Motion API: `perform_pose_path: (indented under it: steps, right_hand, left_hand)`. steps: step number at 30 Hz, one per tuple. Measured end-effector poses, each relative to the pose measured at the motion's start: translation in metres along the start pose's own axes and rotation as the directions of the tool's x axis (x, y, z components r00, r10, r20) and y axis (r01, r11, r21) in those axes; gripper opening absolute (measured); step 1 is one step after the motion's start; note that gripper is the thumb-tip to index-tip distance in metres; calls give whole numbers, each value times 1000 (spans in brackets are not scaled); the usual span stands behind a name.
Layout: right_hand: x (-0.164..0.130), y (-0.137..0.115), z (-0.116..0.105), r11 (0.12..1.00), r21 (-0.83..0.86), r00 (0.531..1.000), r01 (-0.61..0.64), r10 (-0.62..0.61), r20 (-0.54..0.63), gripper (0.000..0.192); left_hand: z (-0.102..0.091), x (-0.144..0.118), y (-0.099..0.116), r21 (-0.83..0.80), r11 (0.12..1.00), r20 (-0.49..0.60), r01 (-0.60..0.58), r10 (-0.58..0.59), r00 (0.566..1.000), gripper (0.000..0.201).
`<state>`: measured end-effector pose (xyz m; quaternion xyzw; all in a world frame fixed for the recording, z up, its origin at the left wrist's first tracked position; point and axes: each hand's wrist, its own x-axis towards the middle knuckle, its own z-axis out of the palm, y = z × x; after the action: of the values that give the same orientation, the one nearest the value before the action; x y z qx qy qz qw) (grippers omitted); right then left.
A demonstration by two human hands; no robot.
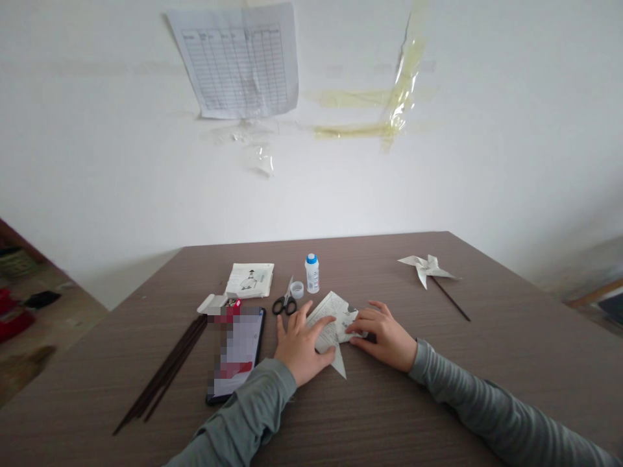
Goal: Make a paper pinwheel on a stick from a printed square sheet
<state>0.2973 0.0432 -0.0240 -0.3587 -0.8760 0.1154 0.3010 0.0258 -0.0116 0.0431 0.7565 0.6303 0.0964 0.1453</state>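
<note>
- Paper, printed and partly folded, lay on the counter beneath a left hand, fingers splayed, apparently to steady it.
- The right hand bent its fingertips at the paper's right edge; a pinch could not be confirmed.
- A phone crowded the left sleeve; scissors and a bottle sat beyond, a pinwheel well apart.

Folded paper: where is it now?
In the head view, the folded paper lies on the table just right of centre, touched by the left hand and right hand, nearer the camera than the blue-capped bottle.
</note>
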Motion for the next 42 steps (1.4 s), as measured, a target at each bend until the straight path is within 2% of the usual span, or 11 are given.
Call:
perform_pose_path:
  steps: [3,11,18,23,28,34,42]
  right_hand:
    - [0,0,0,1000,2,1000,0,0,12,9]
    - [0,-1,-1,1000,18,1000,-19,19,6,6]
    - [1,0,-1,999,28,1000,-18,18,12,7]
    - [1,-1,-1,1000,26,1000,-12,12,5,7]
    - [0,1,0,1000,25,1000,-9,9,4,9]
    - [0,3,0,1000,25,1000,-16,16,12,8]
    - [-1,2,1,1000,13,1000,-17,16,26,14]
  left_hand:
    - [0,0,0,-6,1000,-10,3,-3,1000,70]
    - [2,-1,-3,5,1000,-29,-20,20,999,50]
    - [0,-1,-2,26,1000,13,-17,17,1000,52]
    - [3,0,-3,1,1000,-25,-30,30,999,52]
    - [2,-1,-1,-14,1000,-37,-20,20,999,64]
    - [-2,-2,2,7,1000,9,-20,20,1000,49]
    - [-3,-1,2,18,1000,11,-12,12,1000,49]
